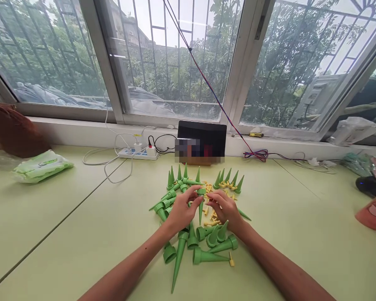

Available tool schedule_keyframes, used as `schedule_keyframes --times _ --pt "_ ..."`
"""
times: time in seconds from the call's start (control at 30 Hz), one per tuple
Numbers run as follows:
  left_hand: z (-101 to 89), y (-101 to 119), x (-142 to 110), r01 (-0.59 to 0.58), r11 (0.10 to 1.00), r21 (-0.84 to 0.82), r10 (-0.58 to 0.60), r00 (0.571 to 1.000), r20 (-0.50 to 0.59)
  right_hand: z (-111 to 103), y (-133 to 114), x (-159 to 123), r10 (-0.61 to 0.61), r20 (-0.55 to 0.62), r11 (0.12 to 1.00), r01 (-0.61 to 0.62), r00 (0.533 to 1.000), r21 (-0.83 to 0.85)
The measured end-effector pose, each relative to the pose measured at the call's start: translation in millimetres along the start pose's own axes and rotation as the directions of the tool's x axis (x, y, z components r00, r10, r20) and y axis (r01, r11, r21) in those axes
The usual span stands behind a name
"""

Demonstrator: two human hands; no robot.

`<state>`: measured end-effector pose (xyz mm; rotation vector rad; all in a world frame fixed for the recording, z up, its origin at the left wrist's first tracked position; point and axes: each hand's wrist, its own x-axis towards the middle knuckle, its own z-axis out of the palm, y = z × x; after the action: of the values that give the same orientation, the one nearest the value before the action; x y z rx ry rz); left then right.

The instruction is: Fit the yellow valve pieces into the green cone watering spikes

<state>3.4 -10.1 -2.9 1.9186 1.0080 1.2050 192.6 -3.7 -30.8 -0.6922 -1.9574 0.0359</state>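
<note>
My left hand [184, 211] grips a green watering spike [201, 207] by its wide collar, with the pointed end hanging downward. Close on its right, the fingertips of my right hand [224, 207] are pinched together; whatever they hold is too small to make out. Small yellow valve pieces [208, 188] lie loose around and beneath my right hand. More green spikes lie on their sides left of my hands and nearer to me, one of them a long green spike [179, 259]. A yellow valve [232, 260] touches the tip of another lying spike [209, 256].
Several green cones [235, 179] stand point-up behind my hands. Farther back are a dark screen [202, 140] and a white power strip [138, 154] with cables. A wipes packet [42, 166] lies on the left of the table, a pink container [374, 211] at the right edge.
</note>
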Motion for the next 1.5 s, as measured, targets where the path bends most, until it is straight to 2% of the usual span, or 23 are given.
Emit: schedule_keyframes --times 0.23,0.47,0.6,0.8,0.87,1.0,1.13,1.27,1.5 --pt "2.0 0 -3 -0.118 0.980 0.159 0.119 0.993 0.004 -3 -8 4 0.049 -0.054 0.998 -0.047 0.997 0.034" --pt "4.1 -1 -6 -0.276 0.928 0.250 0.274 0.961 0.046 -1 -12 1 0.228 -0.015 0.968 -0.225 0.974 0.109" --pt "4.4 -2 -7 -0.314 0.908 0.276 0.300 0.950 0.091 1 -13 -1 0.324 0.015 0.935 -0.322 0.946 0.147" --pt "3.1 2 -7 -0.363 0.887 0.286 0.333 0.931 0.146 2 -11 0 0.333 0.038 0.930 -0.335 0.942 0.149" --pt "3.1 2 -6 -0.322 0.907 0.271 0.301 0.947 0.116 2 -10 0 0.334 0.037 0.933 -0.336 0.942 0.133" --pt "3.0 0 -3 -0.163 0.961 0.225 0.163 0.986 0.020 2 -7 0 0.316 0.025 0.943 -0.317 0.949 0.105" --pt "2.3 1 -1 -0.066 0.986 0.156 0.075 0.996 -0.050 3 0 -2 0.219 0.032 0.974 -0.220 0.975 0.054" --pt "1.8 1 -1 -0.044 0.990 0.134 0.053 0.997 -0.061 5 7 -4 0.118 0.045 0.993 -0.117 0.992 -0.031" --pt "1.9 -1 -2 -0.059 0.984 0.169 0.065 0.997 -0.032 6 8 -2 0.043 0.026 0.994 -0.041 0.999 -0.099"
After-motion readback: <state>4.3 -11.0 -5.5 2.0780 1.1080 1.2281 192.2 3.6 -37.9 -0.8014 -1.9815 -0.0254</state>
